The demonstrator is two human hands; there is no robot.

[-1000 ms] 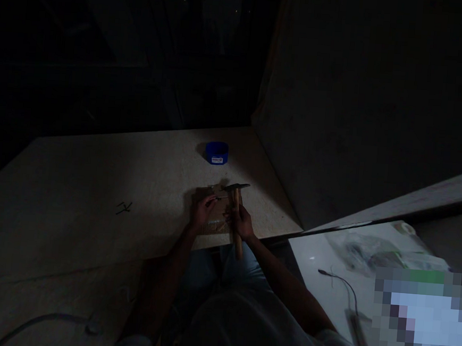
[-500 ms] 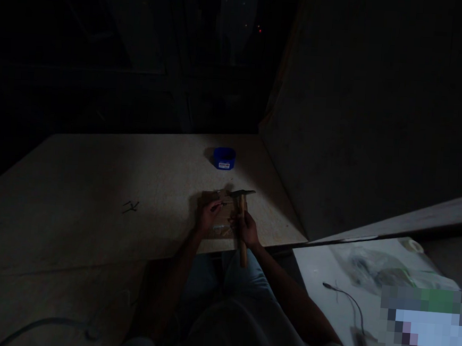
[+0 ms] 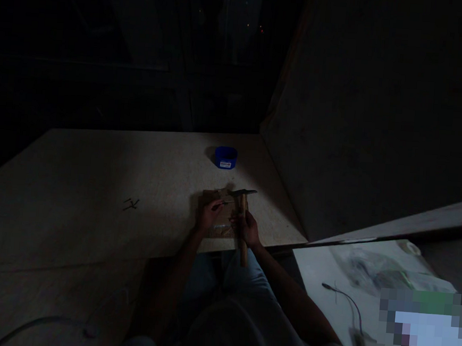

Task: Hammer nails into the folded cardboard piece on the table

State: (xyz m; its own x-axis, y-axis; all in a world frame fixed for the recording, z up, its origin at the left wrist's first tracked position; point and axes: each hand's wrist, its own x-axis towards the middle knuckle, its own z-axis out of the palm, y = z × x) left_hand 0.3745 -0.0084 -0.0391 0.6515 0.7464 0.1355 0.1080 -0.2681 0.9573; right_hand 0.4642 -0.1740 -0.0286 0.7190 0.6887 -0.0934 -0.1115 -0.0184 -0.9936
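Observation:
The scene is very dark. My right hand (image 3: 246,228) is closed around the wooden handle of a hammer (image 3: 242,216), whose metal head sits just above a small brown board (image 3: 210,230) lying near the front edge of a large pale panel (image 3: 93,194). My left hand (image 3: 207,214) rests on that small board, fingers pinched on a thin dark nail-like piece (image 3: 219,204) pointing toward the hammer head.
A blue round tub (image 3: 226,157) stands behind the hands. Several small dark nails (image 3: 131,204) lie to the left. An upright board (image 3: 358,124) rises at the right. A white surface (image 3: 327,271) with a cable and plastic bags lies lower right. A cable (image 3: 43,323) curls lower left.
Both hands, the hammer and the small board keep almost the same pose. The view has shifted slightly between the oldest frame and now.

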